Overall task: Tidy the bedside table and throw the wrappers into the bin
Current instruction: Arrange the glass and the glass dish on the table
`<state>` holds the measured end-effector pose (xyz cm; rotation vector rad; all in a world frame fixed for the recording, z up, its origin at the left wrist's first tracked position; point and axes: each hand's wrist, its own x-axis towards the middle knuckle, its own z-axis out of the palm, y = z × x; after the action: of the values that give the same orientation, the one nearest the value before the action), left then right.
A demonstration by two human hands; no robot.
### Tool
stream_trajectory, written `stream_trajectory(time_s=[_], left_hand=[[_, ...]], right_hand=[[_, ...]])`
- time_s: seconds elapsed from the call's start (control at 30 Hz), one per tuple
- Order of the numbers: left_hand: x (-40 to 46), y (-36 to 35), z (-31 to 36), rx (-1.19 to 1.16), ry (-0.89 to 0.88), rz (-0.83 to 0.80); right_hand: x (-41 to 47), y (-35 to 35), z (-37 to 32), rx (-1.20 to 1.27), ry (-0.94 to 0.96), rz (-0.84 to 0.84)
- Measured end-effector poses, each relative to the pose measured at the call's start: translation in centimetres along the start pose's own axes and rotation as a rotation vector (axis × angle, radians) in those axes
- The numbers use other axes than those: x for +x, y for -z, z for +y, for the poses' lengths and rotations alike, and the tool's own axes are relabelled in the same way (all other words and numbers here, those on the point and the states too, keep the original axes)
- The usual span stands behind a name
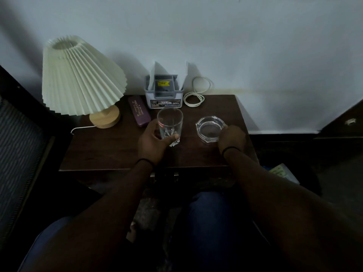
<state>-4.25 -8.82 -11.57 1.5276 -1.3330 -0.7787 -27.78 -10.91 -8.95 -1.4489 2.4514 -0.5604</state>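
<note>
A dark wooden bedside table (110,152) stands against the wall. My left hand (152,143) is wrapped around a clear drinking glass (170,122) that stands upright near the table's middle, and a small crumpled silvery wrapper (175,143) pokes out under its fingertips. My right hand (232,139) grips the right rim of a clear glass ashtray (209,129) resting on the table.
A pleated cream lamp (80,77) on a wooden base stands at the back left. A purple case (139,111), a grey organiser box (164,93) and a coiled white cable (194,97) line the back edge. Green paper (282,171) lies on the floor at right.
</note>
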Motion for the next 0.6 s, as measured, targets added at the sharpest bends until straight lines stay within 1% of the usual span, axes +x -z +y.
stream_trajectory(time_s=[0.2, 0.27, 0.33, 0.4, 0.43, 0.5, 0.57, 0.6], left_hand=[[-0.1, 0.3, 0.6, 0.052, -0.007, 0.005], [-0.2, 0.3, 0.7, 0.056, -0.004, 0.0], [-0.2, 0.2, 0.6, 0.054, 0.004, -0.013], [-0.2, 0.2, 0.5, 0.069, -0.001, -0.022], [-0.3, 0.2, 0.5, 0.072, -0.007, -0.032], [-0.5, 0.4, 0.4, 0.061, -0.015, -0.06], [-0.6, 1.0, 0.1, 0.041, -0.012, -0.053], [-0.7, 1.6, -0.2, 0.039, -0.007, -0.032]], right_hand=[[0.0, 0.7, 0.3, 0.003, -0.02, -0.023], [-0.1, 1.1, 0.2, 0.03, -0.026, 0.023], [-0.5, 1.5, -0.5, 0.048, 0.083, 0.146], [-1.4, 1.9, -2.1, 0.133, 0.3, 0.218], [-2.0, 2.1, -3.2, 0.243, 0.39, 0.191], [-3.2, 2.2, -5.6, 0.456, 0.471, 0.012], [-4.3, 2.0, -7.6, 0.507, 0.533, -0.176], [-4.7, 1.7, -8.2, 0.485, 0.585, -0.222]])
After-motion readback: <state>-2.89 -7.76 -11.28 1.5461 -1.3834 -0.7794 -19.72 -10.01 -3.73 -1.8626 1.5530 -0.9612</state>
